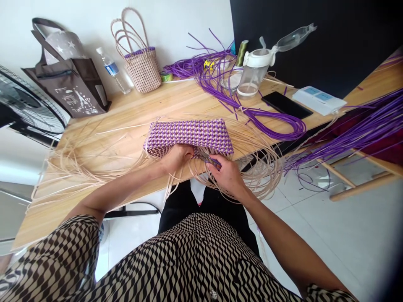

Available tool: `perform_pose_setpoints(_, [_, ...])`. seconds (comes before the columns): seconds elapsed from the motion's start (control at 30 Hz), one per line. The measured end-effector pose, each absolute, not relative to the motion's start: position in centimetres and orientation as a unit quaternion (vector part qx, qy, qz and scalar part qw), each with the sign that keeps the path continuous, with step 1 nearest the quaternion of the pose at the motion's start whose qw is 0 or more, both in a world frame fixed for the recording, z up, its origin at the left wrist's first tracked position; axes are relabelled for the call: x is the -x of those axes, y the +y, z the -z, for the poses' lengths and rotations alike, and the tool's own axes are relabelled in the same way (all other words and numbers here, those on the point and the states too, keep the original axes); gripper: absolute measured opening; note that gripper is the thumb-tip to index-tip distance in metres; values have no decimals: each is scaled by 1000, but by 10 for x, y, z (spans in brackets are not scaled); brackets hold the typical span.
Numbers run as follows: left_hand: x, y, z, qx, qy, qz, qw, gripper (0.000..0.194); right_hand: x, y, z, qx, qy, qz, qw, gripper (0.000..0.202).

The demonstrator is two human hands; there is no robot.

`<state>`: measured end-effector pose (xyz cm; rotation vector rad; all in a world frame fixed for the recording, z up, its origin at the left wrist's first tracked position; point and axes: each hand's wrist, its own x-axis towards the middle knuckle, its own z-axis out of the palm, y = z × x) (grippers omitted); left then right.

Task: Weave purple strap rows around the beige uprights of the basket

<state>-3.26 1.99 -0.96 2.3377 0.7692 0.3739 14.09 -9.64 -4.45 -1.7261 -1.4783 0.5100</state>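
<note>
A woven purple and beige basket piece (190,132) lies near the table's front edge, with long loose beige strands (264,167) spreading out on both sides. My left hand (179,157) is closed at its near edge, its fingertips partly hidden, so what they pinch does not show clearly. My right hand (227,174) grips the handles of a small tool that looks like pliers (213,161). The tool's metal end points left, toward the weave beside my left fingers.
Purple strands (273,123) lie coiled on the table (126,109) near a phone (286,105), a white box (319,100) and a clear cup (253,75). Behind stand a finished woven bag (143,71), a water bottle (113,71) and a dark tote (75,88). A fan (31,100) is at left.
</note>
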Motion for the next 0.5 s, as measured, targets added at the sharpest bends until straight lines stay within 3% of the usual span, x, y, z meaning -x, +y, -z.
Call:
perform_pose_setpoints(0.13, [35, 11, 10, -891, 344, -171, 242, 18, -141, -97, 43, 685, -582, -198, 392, 35])
perform_pose_setpoints(0.5, [34, 19, 6, -918, 301, -110, 235, 21, -141, -97, 44, 683, -578, -195, 400, 33])
